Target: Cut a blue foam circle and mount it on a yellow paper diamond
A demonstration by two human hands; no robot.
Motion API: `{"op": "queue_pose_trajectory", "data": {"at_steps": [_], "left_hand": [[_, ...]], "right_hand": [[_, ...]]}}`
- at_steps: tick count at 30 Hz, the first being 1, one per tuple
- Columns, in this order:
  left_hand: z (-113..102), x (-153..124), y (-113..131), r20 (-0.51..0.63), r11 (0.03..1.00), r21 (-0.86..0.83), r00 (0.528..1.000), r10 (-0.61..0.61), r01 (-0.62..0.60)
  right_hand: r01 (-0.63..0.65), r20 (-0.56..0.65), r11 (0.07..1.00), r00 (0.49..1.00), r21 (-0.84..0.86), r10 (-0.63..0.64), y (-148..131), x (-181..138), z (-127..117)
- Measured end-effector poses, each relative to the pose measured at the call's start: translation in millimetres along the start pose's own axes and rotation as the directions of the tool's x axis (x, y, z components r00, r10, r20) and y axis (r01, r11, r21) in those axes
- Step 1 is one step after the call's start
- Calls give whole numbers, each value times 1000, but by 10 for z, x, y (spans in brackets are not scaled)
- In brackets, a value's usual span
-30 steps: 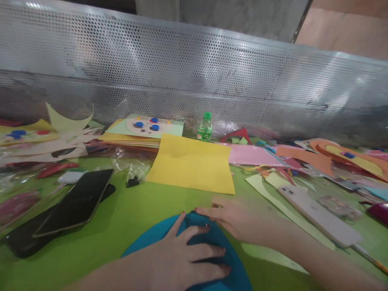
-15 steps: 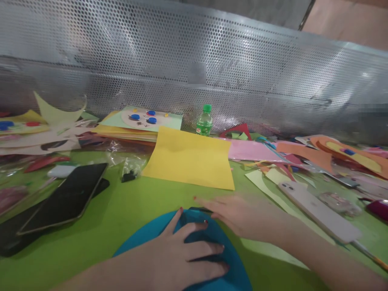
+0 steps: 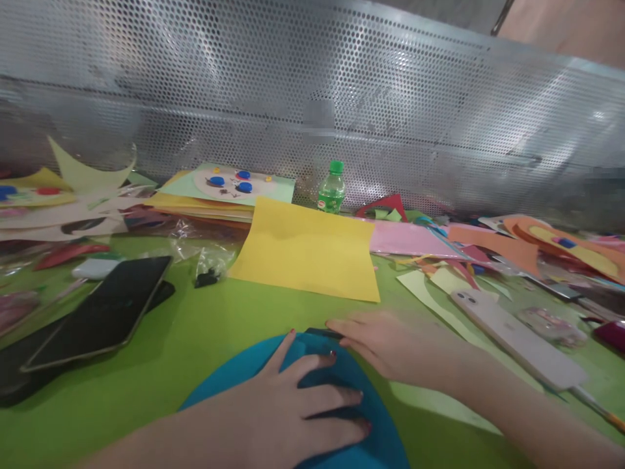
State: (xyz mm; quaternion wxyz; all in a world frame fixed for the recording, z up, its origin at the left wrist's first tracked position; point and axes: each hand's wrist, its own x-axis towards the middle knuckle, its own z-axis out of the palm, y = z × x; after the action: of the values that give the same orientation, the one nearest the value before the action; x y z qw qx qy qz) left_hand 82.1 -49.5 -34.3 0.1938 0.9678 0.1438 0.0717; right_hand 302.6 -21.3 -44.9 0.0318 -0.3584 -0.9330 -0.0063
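Note:
A blue sheet with a rounded edge [image 3: 234, 378], perhaps paper, lies at the front of the green table. My left hand [image 3: 297, 410] rests flat on it with fingers spread. Beyond its top edge, my right hand [image 3: 385, 339] has its fingers bent together around a slim dark object [image 3: 319, 333], which pokes out to the left along the blue edge. What kind of object it is I cannot make out, since the fingers cover most of it. A yellow sheet [image 3: 303, 254] lies just behind both hands.
Dark phones [image 3: 102, 312] overlap at left; a pale phone [image 3: 517, 335] lies at right among paper scraps [image 3: 434, 306]. A green-capped bottle [image 3: 332, 189] stands behind, before a perforated metal panel [image 3: 273, 85]. A decorated sheet [image 3: 273, 192] tops a paper stack at back left.
My right index finger, stretched out before, has come down and bent in toward the slim dark object. My left hand stays on the blue sheet. The view has shifted slightly.

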Motion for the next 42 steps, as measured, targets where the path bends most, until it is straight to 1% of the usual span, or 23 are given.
{"op": "queue_pose_trajectory", "data": {"at_steps": [4,10,18,21,24,27,31,34,39,42], "left_hand": [[13,11,-8,1,1000,-21,1000,3,-3],[24,15,-17,-5,998,-57,1000,-5,4],[58,17,-57,-54,996,63,996,74,-70],[65,16,-66,-58,993,92,995,82,-77],[118,19,-101,-57,991,103,995,88,-81],[217,25,-160,-57,990,114,994,93,-86],[301,18,-210,-62,989,130,995,74,-65],[259,13,-194,-38,986,145,995,90,-83],[106,43,-112,29,985,137,995,100,-103],[93,63,-98,54,985,143,994,91,-98]], "right_hand": [[8,22,1000,1000,-10,-8,11,-5,8],[27,20,1000,999,-14,-27,4,-25,17],[14,31,1000,999,-16,-14,-17,-21,-17],[19,34,1000,999,-20,-18,-17,-23,-38],[17,43,999,999,-27,-16,-12,-34,-44],[12,40,999,999,-34,-10,-12,-44,-44],[14,41,999,999,-32,-12,-21,-46,-62],[6,39,999,999,-38,-4,-27,-47,-84],[-5,57,999,998,-41,7,-37,-53,-127],[-21,62,999,998,-37,23,-52,-56,-158]]}}
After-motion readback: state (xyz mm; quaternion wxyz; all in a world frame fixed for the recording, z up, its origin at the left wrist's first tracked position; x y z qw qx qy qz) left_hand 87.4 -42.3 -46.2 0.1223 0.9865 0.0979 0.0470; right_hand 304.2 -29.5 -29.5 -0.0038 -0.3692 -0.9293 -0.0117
